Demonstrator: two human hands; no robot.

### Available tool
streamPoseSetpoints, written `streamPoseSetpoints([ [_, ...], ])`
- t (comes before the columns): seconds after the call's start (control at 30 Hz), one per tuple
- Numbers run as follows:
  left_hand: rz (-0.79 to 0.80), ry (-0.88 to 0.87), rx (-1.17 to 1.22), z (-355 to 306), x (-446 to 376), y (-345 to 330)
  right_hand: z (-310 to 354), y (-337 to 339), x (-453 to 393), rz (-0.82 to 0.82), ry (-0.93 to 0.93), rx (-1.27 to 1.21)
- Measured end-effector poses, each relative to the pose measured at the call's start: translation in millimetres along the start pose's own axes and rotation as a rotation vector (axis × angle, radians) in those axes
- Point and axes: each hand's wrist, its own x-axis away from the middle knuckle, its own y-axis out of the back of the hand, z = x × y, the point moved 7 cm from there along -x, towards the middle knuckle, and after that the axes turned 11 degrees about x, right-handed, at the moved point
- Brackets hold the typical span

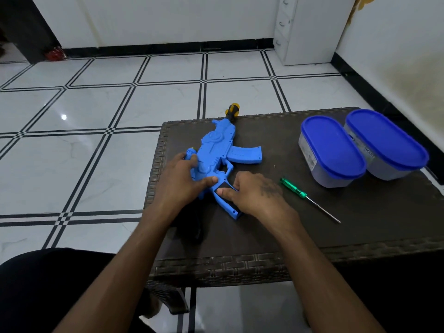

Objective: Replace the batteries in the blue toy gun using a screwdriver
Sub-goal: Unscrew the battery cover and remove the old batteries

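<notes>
blue toy gun [216, 150] lies flat at centre of frame on the left part of a dark woven table [276, 236], yellow-black muzzle [232, 111] poking past the far edge. left hand [182, 179] rests over the rear body, fingers curled round its left side, thumb lying on the blue plastic. right hand [254, 191] sits on the pistol grip, thumb pressing its dark panel; other fingers hidden, cannot tell. green screwdriver [305, 197] lies just right of that hand, untouched. two blue-lidded containers [360, 147] touch each other at the right of the frame.
</notes>
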Motion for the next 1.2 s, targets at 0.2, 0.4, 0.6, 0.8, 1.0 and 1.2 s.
streamPoseSetpoints([
  [0.2,-0.012,0.011,0.006,2,-1,-1,5,-2,-1,0.040,0.015,-0.004],
  [0.4,-0.012,0.016,0.005,2,-1,0,8,-4,-2,0.063,0.015,0.024],
  [0.6,0.002,0.042,0.065,3,1,-1,2,-6,1,0.058,0.012,-0.062],
  [0.8,0.005,0.032,0.100,5,0,-4,-5,-9,-4,0.019,-0.030,-0.135],
  [1.0,-0.007,0.042,0.104,5,-2,-4,4,-10,-18,0.085,-0.022,-0.112],
  [1.2,-0.007,0.060,0.100,5,-3,-8,4,-4,-9,0.104,0.038,-0.081],
])
